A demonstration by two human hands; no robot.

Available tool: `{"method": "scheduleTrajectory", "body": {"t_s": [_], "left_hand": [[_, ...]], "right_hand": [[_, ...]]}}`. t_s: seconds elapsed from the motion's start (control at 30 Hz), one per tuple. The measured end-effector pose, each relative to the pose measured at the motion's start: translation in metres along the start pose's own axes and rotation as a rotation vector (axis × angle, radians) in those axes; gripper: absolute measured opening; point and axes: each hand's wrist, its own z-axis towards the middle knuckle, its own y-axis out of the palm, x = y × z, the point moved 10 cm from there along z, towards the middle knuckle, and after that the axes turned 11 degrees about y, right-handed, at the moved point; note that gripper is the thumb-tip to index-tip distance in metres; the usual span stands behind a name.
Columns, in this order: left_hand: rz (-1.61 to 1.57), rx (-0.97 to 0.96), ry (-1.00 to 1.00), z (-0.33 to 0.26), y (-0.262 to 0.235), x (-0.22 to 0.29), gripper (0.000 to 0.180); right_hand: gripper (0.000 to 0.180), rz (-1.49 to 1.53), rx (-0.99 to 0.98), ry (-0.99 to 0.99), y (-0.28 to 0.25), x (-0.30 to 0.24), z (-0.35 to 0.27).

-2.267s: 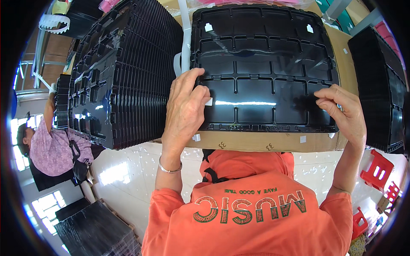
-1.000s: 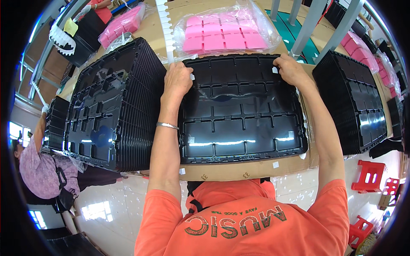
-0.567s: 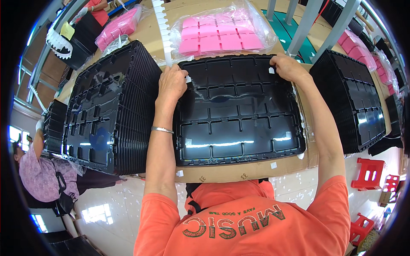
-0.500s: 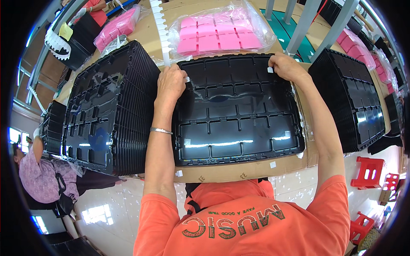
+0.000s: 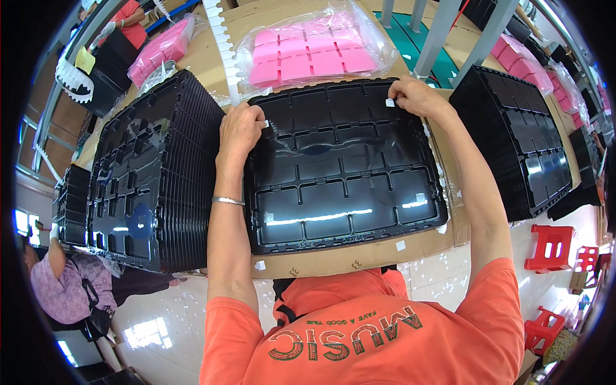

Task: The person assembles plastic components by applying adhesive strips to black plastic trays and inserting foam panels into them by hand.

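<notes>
A black plastic tray with moulded compartments lies on cardboard in front of me. At its far left corner, my left hand is closed, with the lower end of a white toothed strip at its fingers. A small white sticker shows beside its fingertips, over the tray. Across the tray, my right hand pinches at the far right corner. Another small white sticker sits right under those fingertips. Two more pale squares lie near the tray's front corners.
Tall stacks of black trays stand left and right. Pink foam pieces in clear plastic lie beyond the tray. Grey metal posts rise at the far right. Red stools stand on the floor. Other people work at the left.
The whole view has shifted slightly, so the tray, stacks and hands all appear farther left. Both hands stay at the same far corners of the tray.
</notes>
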Motion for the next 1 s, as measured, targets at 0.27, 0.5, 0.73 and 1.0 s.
{"method": "scheduleTrajectory", "body": {"t_s": [0.27,0.5,0.73,1.0], "left_hand": [[0.012,0.020,0.007,0.009,0.003,-0.003,0.004],[-0.007,0.046,0.017,0.008,0.003,-0.006,0.004],[0.074,0.056,0.078,0.009,0.007,-0.001,0.003],[0.072,0.104,0.104,0.008,0.004,0.004,0.004]], "right_hand": [[0.013,-0.035,-0.003,-0.028,0.005,0.000,0.008],[0.010,0.016,-0.036,0.016,0.010,0.009,0.013],[0.008,-0.073,0.276,-0.331,-0.013,-0.038,-0.024],[0.023,0.259,-0.206,0.061,-0.034,0.001,-0.226]]}}
